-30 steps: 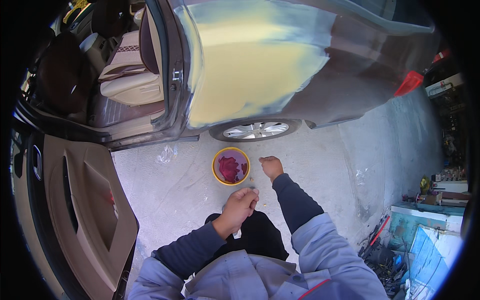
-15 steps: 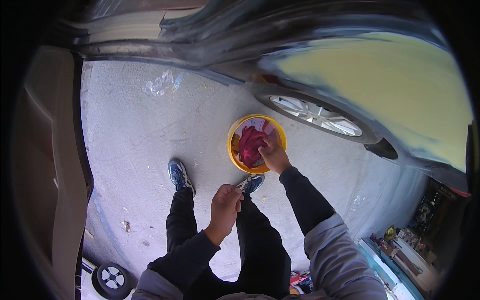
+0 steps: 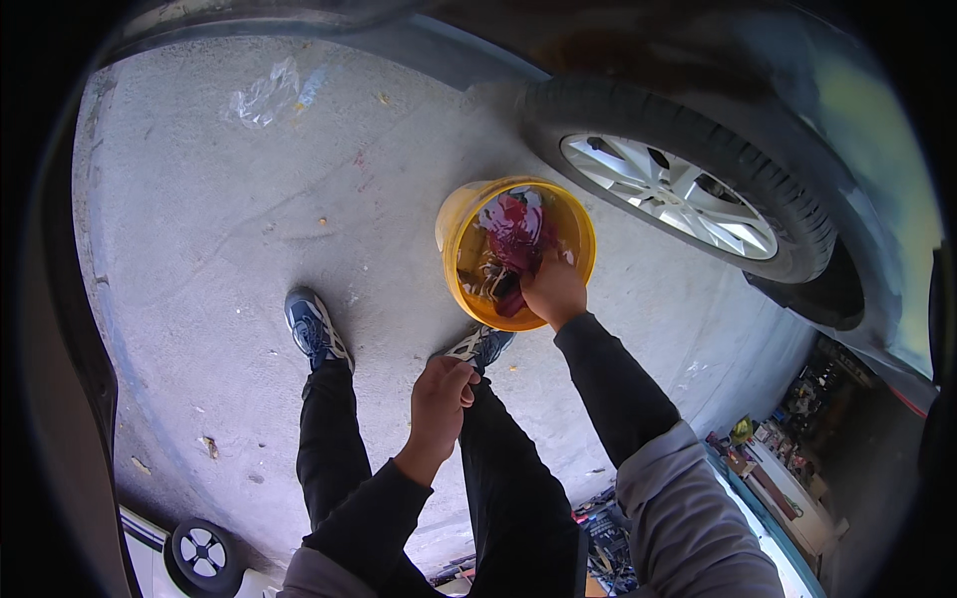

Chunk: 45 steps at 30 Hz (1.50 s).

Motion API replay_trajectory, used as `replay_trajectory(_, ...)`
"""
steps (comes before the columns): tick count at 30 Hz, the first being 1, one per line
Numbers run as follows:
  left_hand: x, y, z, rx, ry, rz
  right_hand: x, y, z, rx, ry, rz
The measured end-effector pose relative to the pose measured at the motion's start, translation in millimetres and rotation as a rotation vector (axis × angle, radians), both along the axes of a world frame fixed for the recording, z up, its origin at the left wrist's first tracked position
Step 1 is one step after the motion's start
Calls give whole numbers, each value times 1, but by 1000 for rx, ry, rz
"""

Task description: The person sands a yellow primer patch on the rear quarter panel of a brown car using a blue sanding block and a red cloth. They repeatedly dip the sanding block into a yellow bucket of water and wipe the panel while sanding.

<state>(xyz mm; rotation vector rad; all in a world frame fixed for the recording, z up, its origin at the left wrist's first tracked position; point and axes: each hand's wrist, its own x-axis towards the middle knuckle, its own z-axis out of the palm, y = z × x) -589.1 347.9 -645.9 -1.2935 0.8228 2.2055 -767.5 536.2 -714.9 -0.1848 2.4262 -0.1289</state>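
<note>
A yellow bucket (image 3: 457, 221) with water in it stands on the floor in front of my right foot. My right hand (image 3: 554, 291) reaches over its near right rim, closed on a dark red cloth (image 3: 518, 239). Most of the cloth lies in the water, and reflections blur its outline. My left hand (image 3: 440, 399) is closed, thumb against the fingers, above my right leg and apart from the bucket. Whether anything small is inside it is hidden.
A car wheel (image 3: 668, 189) stands right of the bucket, beneath bodywork with a pale yellow-green patch (image 3: 877, 140). Clear plastic wrap (image 3: 264, 95) lies far left on the concrete floor (image 3: 219, 299). Another wheel (image 3: 206, 558) is at lower left. Cluttered shelving (image 3: 788, 478) stands at lower right.
My right hand has pushed the red cloth down into the water, where it was bunched higher before. The view has tipped lower and nearer the bucket. My left hand stays closed.
</note>
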Motion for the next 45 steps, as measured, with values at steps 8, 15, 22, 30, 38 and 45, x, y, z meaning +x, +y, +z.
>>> replay_trajectory(8, -8, -7, -6, -4, -8, -17, -29, -40, -31, -165, 144, 424)
replay_trajectory(15, -14, -22, -3, -9, -21, -22, -32, -13, -76, 303, -100, 232)
replay_trajectory(22, -21, -29, -4, 9, 2, 3, -26, 58, -97, 41, -257, -49)
replay_trajectory(30, -28, -29, -6, 6, 23, -29, 7, 58, -65, -388, -186, -309)
replay_trajectory(38, -31, -25, -8, -1, 30, -53, 14, 30, -28, -492, -449, -416)
replay_trajectory(45, -29, -27, -11, -15, 30, -93, -13, 19, -54, -464, 66, -415)
